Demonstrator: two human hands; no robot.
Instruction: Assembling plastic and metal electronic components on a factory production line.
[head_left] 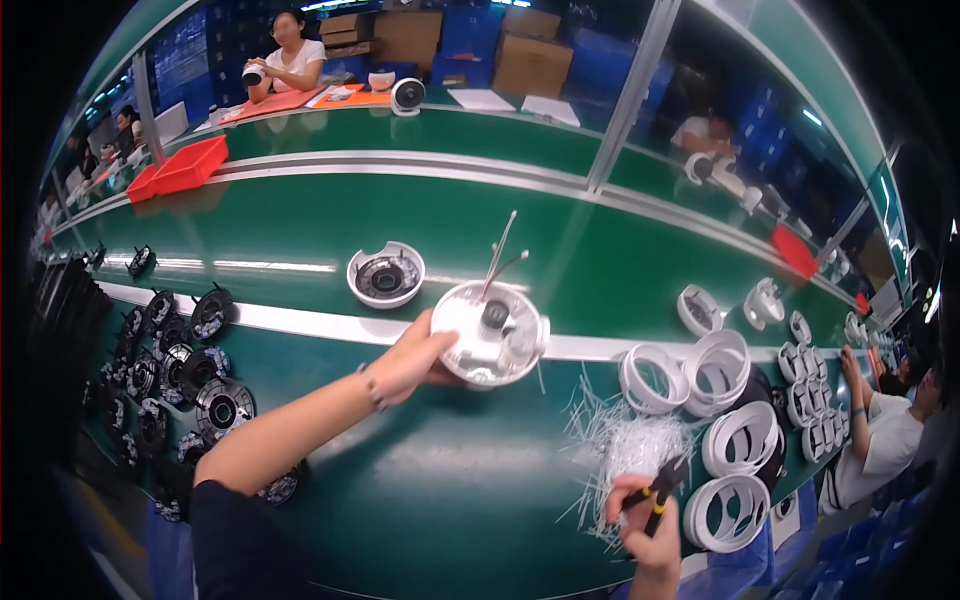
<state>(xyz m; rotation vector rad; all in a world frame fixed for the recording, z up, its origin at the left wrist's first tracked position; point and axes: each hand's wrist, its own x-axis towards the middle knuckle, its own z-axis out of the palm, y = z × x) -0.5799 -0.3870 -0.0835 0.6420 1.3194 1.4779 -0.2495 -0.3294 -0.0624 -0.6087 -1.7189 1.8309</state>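
My left hand (412,356) grips the left rim of a round white plastic housing (516,352), tilted so its inside shows. A dark round part (495,315) sits inside it, and thin wires (494,262) stick up from its far side. In my right hand (652,548) is a pair of cutting pliers (657,494) with black and yellow handles. The pliers are over the near edge of a loose pile of thin white plastic strips (632,440), which look like cable ties. Whether their jaws touch any strip I cannot tell.
Black round parts (225,405) crowd the bench at left. White rings (728,512) are stacked right of the pile. A white housing with a black disc (386,276) sits on the green belt (290,215). Red trays (190,165) lie farther left; co-workers (885,440) sit at right and across.
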